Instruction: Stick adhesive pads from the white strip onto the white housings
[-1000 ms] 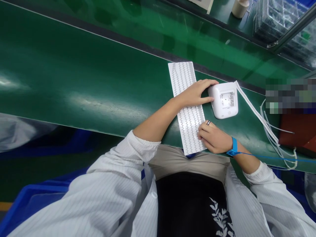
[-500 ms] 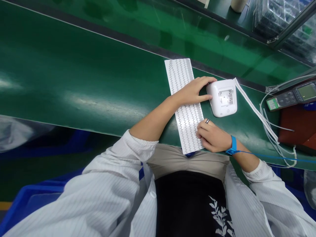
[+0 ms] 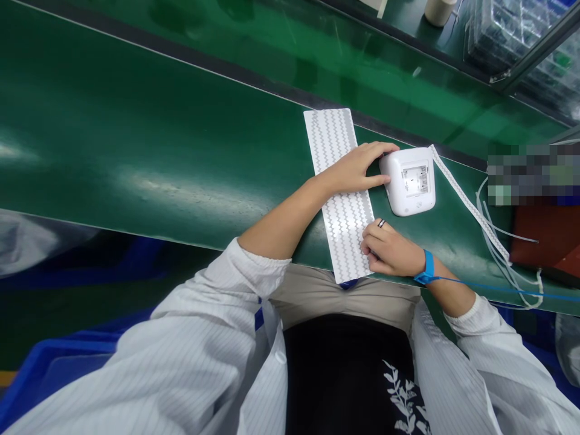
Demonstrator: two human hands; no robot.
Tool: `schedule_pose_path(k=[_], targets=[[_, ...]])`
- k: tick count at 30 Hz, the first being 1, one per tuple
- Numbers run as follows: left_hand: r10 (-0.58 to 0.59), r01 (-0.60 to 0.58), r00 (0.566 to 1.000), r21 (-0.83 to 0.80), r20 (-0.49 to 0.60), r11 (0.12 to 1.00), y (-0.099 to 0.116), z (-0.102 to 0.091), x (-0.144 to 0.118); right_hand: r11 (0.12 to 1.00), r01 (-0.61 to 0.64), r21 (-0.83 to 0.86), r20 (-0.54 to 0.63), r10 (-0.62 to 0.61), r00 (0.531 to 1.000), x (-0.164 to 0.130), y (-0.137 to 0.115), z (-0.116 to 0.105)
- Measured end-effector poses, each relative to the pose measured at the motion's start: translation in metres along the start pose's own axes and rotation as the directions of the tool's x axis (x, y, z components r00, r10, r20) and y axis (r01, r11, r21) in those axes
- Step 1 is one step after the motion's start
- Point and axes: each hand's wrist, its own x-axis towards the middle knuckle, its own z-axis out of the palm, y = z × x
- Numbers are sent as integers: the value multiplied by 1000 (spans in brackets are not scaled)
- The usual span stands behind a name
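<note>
A white plastic device (image 3: 396,192) with a battery compartment, its cover off, lies on the green bench. My left hand (image 3: 362,169) holds its left side, thumb on the near part of the side and fingers at the far corner. Under my left wrist lies a long white sheet of stickers (image 3: 347,220) with rows of grey zigzag marks. My right hand (image 3: 392,249), closed with curled fingers, is at the sheet's near right edge; its fingertips are partly hidden. It wears a ring and a blue wrist strap (image 3: 426,267) with a cord.
A narrow zigzag-marked strip (image 3: 471,208) runs from behind the device toward white cables (image 3: 502,272) at right. Beyond stands a reddish-brown box (image 3: 544,232). Clear plastic trays (image 3: 502,33) and a cup (image 3: 438,11) are on the back shelf. A blue bin (image 3: 54,368) is below left.
Almost nothing differs. Both hands, the device and the sheet keep their places; the view has shifted very slightly.
</note>
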Motion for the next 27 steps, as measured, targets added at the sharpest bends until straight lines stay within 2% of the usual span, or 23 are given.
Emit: schedule_pose_path(k=[10,27], targets=[[30,-30,1000,-8,-7,1000,0,0,-1,996,21,84,-14,-20,1000,-1,-1,-8],[41,-41,999,-18,-15,999,-4,2,0,997,12,82,-8,-11,1000,-1,-1,-8]])
